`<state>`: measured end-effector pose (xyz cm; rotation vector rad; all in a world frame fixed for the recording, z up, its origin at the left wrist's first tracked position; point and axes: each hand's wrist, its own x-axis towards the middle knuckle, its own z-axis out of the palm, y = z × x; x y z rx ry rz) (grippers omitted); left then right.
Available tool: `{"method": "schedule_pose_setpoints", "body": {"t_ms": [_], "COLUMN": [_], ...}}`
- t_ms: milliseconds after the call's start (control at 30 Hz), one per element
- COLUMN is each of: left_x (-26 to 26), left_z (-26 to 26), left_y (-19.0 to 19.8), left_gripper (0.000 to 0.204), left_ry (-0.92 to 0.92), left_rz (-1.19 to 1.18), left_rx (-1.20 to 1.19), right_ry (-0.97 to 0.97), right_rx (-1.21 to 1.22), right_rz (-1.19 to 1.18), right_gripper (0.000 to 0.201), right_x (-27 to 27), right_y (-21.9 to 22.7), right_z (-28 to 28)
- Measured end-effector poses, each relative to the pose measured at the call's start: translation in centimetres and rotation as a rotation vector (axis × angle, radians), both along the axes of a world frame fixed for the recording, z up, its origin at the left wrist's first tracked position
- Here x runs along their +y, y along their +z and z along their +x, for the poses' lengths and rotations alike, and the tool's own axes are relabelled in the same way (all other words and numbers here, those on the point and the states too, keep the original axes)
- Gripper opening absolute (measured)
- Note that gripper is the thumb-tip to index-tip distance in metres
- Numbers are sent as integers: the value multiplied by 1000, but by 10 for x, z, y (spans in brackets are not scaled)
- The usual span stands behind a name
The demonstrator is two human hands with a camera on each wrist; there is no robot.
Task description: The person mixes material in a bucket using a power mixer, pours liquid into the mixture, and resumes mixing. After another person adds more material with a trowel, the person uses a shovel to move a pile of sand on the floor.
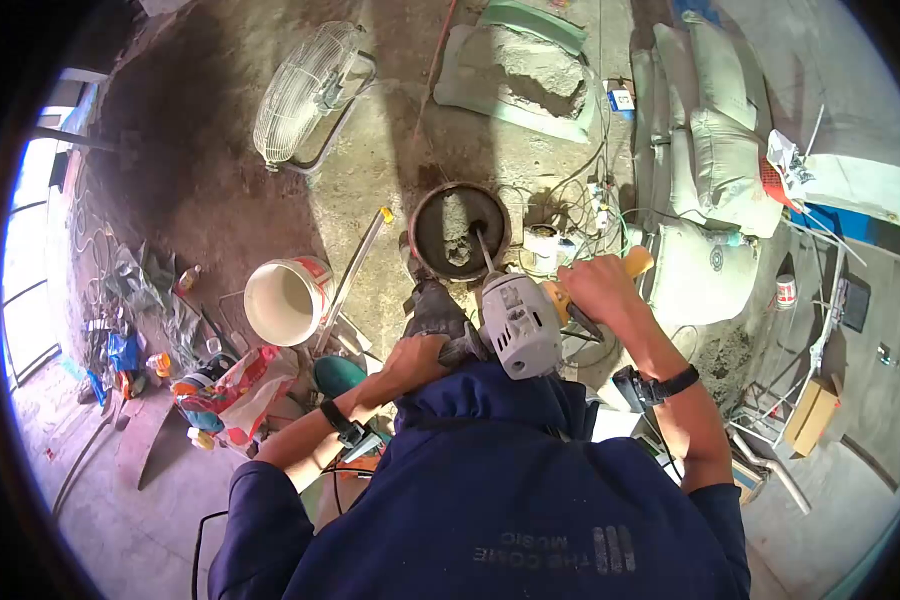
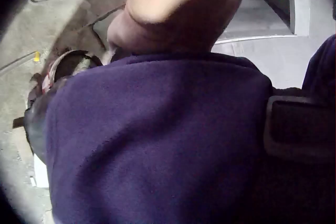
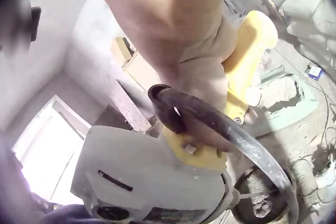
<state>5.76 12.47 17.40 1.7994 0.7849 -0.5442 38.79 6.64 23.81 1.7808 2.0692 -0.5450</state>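
A grey power mixer (image 1: 520, 325) with a yellow handle (image 1: 637, 262) stands over a dark bucket (image 1: 420, 215) of wet grey mortar, its shaft (image 1: 483, 250) dipping into the mix. My right hand (image 1: 595, 283) grips the yellow handle. In the right wrist view the right hand (image 3: 199, 66) wraps that handle (image 3: 252, 40) above the grey mixer body (image 3: 142, 176), with the bucket (image 3: 262, 198) below. My left hand (image 1: 417, 357) holds the dark grip on the mixer's left side. The left wrist view shows the left hand (image 2: 178, 3) blurred above a blue fleece sleeve (image 2: 157, 140).
A white bucket (image 1: 285, 300) stands left of the dark one, with a long level (image 1: 355, 270) between them. A floor fan (image 1: 305, 90) lies at the back, a mortar pile (image 1: 520, 70) beyond. Stacked sacks (image 1: 720, 130) fill the right; cables (image 1: 580, 200) and litter (image 1: 230, 390) lie around.
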Motion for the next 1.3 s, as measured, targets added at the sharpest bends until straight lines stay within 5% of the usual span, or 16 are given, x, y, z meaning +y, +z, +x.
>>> {"method": "schedule_pose_setpoints", "body": {"t_ms": [300,1300], "left_x": [-14,-59], "left_z": [-1,-15], "left_y": [-6,-21], "left_gripper": [35,49], "left_ry": [35,73], "left_rz": [6,10], "left_rx": [-18,-18], "right_ry": [29,75], "right_rx": [5,35], "right_rz": [-28,-88], "right_gripper": [9,10], "right_x": [-1,-17], "right_y": [-1,-17], "right_z": [2,3]}}
